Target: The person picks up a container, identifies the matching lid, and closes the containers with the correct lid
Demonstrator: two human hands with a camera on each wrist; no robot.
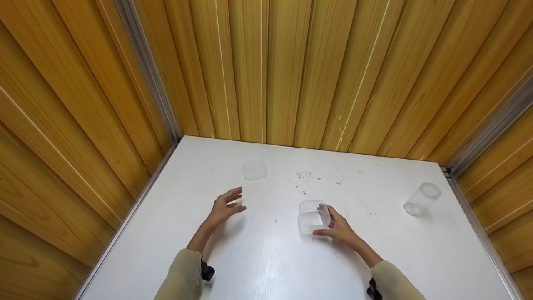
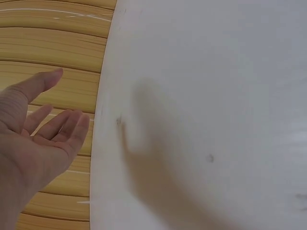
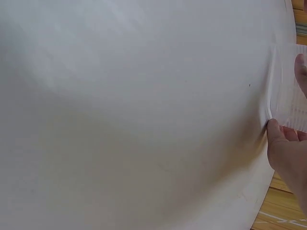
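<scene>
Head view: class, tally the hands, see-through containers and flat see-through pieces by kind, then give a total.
Hands: 2 (left hand, right hand)
See-through containers: 2 (square container, cylindrical container)
Flat see-through pieces: 1 (rounded-square piece)
Total: 5

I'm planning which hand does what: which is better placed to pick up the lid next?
Probably the left hand: it holds nothing and is nearer the lid, which lies a little beyond it. The right hand holds the box and is farther off.
</scene>
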